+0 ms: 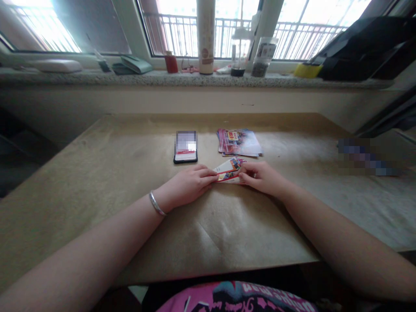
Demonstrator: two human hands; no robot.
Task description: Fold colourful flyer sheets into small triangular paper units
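Note:
My left hand, with a silver bangle at the wrist, lies palm down on the table. Its outstretched fingertips rest on the left end of a folded paper leaflet, and its thumb is hidden. The leaflet is white with red lines and colourful printed pictures. At its right end, my right hand pinches the paper between thumb and fingers. Just beyond it lies a stack of colourful flyers, slightly fanned. A phone in a dark case lies to their left, its screen partly blurred.
The table has a tan cover. A blurred flat item lies at the right. Along the granite sill stand a red bottle, a tall pale bottle, clear containers and a dark bag.

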